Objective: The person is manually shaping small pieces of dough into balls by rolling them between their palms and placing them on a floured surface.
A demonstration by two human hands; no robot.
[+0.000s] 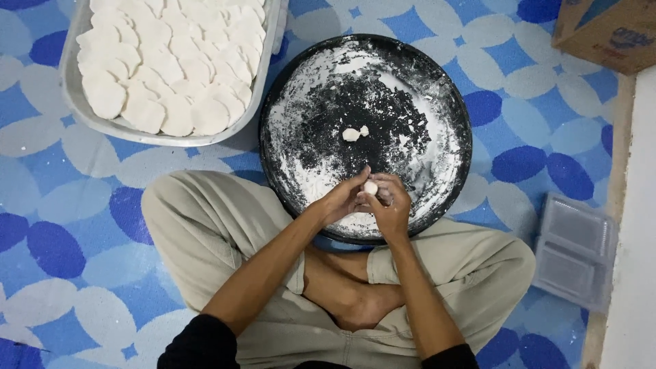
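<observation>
Dough [370, 186], a small white lump, sits pinched between both hands over the near rim of the pan [447, 89]. The left hand [344, 199] curls closed around it from one side, the right hand [391, 203] grips it from the other, fingertips meeting. The round black pan is dusted with flour and holds two scraps [354, 133] at its centre. A tray [68, 82] of white discs [171, 61] lies beyond the left knee, a clear box [574, 249] at right.

The light is soft and even all over. I see only a faint shadow under my legs. The picture is a bit blurry, with no bright glare.
</observation>
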